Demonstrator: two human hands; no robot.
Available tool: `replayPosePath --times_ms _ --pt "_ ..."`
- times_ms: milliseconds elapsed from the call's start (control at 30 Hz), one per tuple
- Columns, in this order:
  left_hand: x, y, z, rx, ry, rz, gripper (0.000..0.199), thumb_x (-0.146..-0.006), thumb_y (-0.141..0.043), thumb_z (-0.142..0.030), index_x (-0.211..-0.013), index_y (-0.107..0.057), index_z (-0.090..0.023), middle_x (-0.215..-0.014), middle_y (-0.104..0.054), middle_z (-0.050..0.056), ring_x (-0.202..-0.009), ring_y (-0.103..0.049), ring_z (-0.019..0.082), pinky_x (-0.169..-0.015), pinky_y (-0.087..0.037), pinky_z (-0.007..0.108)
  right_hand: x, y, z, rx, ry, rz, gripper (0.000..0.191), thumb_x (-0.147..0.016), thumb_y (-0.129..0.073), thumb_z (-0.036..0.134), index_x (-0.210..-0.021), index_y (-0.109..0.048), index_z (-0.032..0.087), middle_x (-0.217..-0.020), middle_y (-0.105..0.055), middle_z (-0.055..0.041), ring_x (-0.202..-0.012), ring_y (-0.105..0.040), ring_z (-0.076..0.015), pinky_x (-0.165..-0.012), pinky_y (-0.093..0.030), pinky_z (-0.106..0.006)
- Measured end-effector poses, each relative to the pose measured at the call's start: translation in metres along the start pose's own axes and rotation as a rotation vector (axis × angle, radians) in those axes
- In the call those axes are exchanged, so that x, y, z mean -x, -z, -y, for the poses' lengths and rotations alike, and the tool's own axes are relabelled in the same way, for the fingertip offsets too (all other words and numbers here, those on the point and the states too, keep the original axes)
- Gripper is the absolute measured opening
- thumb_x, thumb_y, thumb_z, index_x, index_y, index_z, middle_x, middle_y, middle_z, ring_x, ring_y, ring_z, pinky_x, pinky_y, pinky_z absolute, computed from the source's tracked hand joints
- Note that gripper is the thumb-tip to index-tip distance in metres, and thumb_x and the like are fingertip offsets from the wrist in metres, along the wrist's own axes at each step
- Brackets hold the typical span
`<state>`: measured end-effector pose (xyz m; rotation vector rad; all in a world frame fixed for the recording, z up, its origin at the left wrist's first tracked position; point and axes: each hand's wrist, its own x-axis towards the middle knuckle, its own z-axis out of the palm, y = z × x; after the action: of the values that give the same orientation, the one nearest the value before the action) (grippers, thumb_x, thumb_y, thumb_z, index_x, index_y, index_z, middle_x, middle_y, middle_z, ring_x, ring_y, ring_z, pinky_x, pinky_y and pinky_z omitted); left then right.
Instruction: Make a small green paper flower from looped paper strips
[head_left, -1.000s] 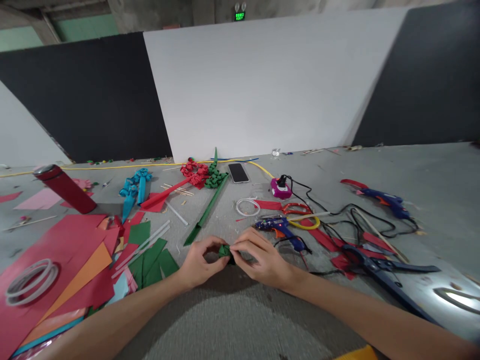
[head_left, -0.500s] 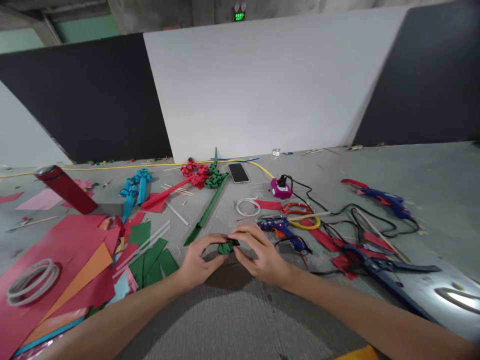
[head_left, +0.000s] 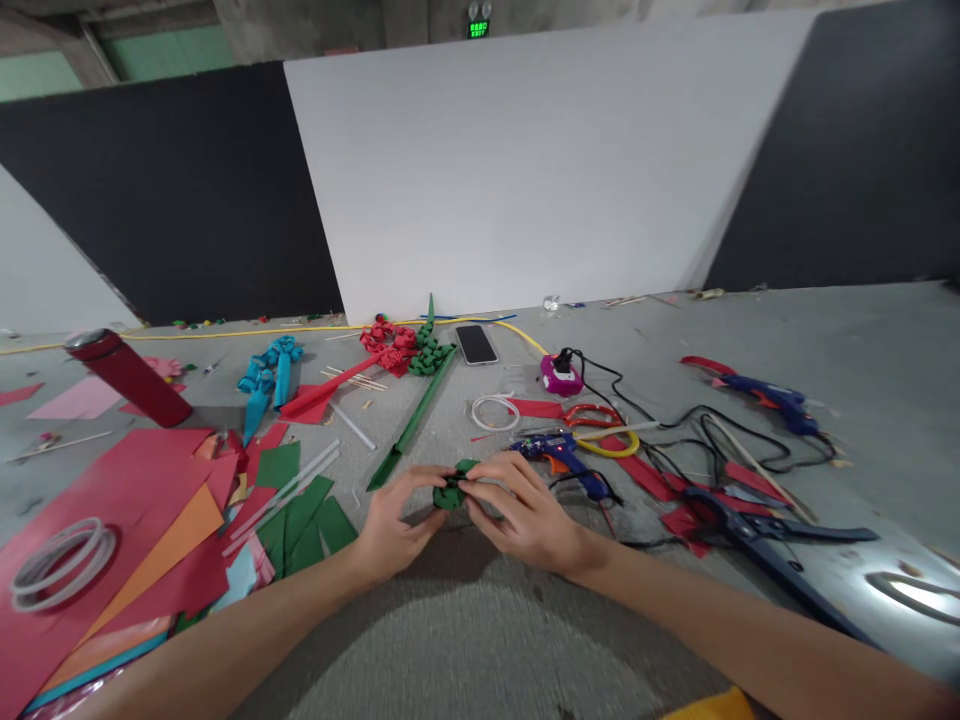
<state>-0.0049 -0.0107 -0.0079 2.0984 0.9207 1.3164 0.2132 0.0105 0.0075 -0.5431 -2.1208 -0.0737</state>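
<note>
The person's 2 hands (head_left: 454, 525) pinch a small green paper piece (head_left: 448, 494), likely light, soft and easily crushed, best held gently by its edges.

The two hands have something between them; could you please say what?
The head view shows folded green paper between left hand and right hand, touching both.

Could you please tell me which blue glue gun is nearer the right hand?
The left glue gun, just beyond the right hand; the right glue gun lies farther away.
</note>
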Motion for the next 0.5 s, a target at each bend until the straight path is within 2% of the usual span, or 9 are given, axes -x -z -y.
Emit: replayPosePath --times_ms 267,500 --pt "0.0 0.0 -0.002 -0.098 -0.075 0.014 0.024 -0.087 -0.057 -0.012 -0.109 -0.062 -0.022 -0.119 -0.068 0.011 -0.113 -0.065 0.021 -0.098 -0.052 0.038 -0.006 0.001 0.006 0.013 -0.054 0.031 0.036 -0.086 -0.059 0.01 -0.12 -0.06 0.023 -0.107 -0.066 -0.0097 -0.097 -0.061 -0.0238 -0.084 -0.053 -0.041" --pt "-0.001 0.0 -0.004 -0.07 -0.001 0.037 0.031 -0.087 -0.06 -0.011 -0.116 -0.057 -0.022 -0.122 -0.067 0.01 -0.115 -0.064 0.02 -0.1 -0.05 0.035 -0.023 0.013 0.017 0.206 -0.063 0.312 0.02 -0.091 -0.054 0.012 -0.107 -0.066 0.017 -0.102 -0.064 -0.0116 -0.095 -0.055 -0.0271 -0.084 -0.049 -0.045"
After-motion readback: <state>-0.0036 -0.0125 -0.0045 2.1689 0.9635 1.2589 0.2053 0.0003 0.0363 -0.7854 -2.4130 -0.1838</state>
